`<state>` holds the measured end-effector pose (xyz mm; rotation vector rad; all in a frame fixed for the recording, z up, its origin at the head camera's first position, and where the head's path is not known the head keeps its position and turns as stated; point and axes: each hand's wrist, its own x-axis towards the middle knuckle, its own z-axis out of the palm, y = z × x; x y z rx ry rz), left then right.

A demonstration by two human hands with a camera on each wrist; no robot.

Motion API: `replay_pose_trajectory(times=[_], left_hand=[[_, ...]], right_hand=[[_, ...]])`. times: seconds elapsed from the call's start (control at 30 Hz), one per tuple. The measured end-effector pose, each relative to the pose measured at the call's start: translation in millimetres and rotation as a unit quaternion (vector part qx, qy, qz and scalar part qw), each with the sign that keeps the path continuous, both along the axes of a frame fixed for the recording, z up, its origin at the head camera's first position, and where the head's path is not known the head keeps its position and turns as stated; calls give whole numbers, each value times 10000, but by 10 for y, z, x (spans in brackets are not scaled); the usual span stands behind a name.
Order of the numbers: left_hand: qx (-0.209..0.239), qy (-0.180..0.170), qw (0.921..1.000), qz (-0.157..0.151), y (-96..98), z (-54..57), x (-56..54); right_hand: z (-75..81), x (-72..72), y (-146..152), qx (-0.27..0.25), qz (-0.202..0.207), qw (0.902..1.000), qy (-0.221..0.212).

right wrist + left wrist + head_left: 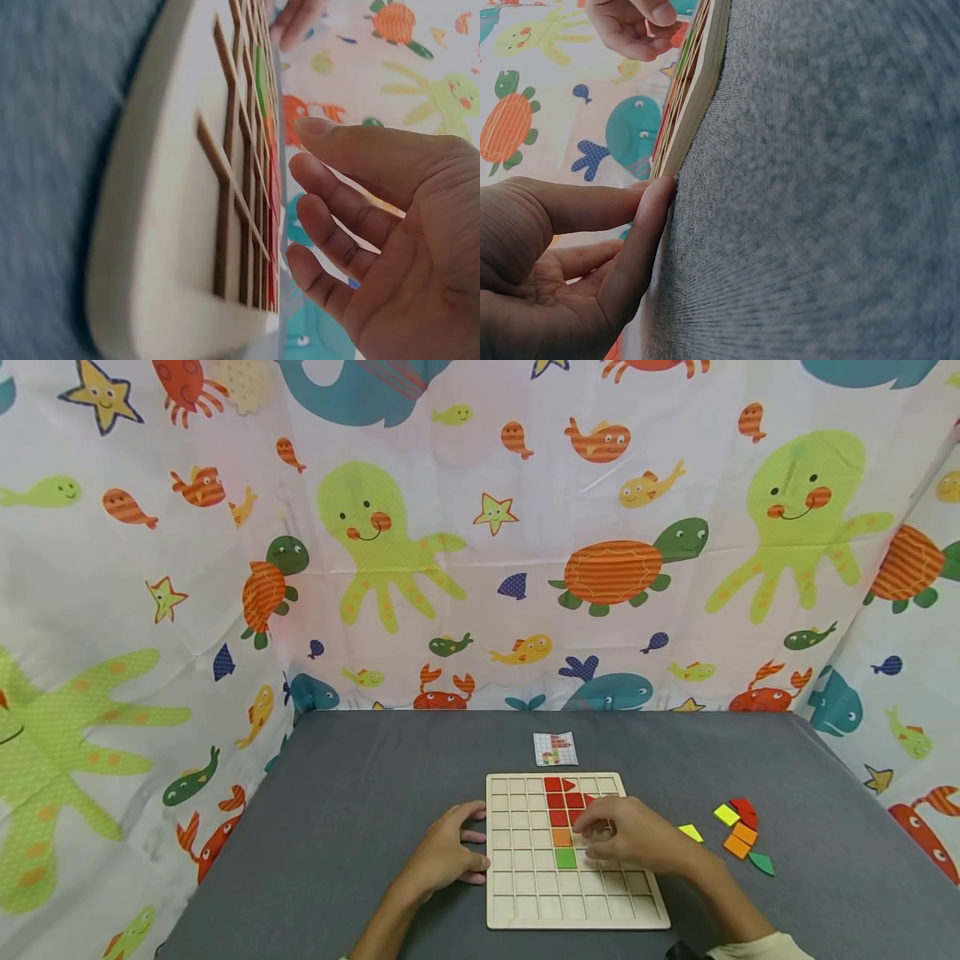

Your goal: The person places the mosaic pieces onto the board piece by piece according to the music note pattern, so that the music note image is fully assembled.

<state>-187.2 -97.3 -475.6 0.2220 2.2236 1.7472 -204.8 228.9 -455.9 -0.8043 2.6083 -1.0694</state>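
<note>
A wooden grid board [517, 889] lies on the table with coloured tiles in some of its squares. Several red tiles [557, 800] fill its upper middle, with an orange tile [562, 837] and a green tile [566, 858] below them. At the left edge of the board is my left hand [444, 852], thumb and fingertips touching the rim. My right hand [633, 833] hovers over the board's right half, fingers loosely bent and partly covering the red tiles. In the right wrist view, nothing shows between the fingers of that hand [390, 225].
Behind the board lies a small printed pattern card [556, 749]. To the right are loose pieces: yellow tiles [726, 815], orange tiles [737, 846], red pieces [745, 812] and a green curved piece [762, 863]. A sea-animal curtain [480, 568] hangs behind the grey table [390, 760].
</note>
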Motion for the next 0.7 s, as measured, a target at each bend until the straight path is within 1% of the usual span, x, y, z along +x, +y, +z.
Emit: replay_pose_trajectory(times=[0.17,0.3,0.5,0.7], left_hand=[[-19,-35,10000,-12,-3,-6,-6],[-16,-49,10000,-15,-3,-20,-10],[18,-16,10000,15,-2,-39,-19],[41,0,10000,14,-1,-46,-21]], right_hand=[[35,-32,168,-25,-223,9997,24],[67,-47,305,-43,-531,9986,-31],[96,-52,492,25,-1027,9947,-80],[85,-57,672,68,-1345,9907,-188]])
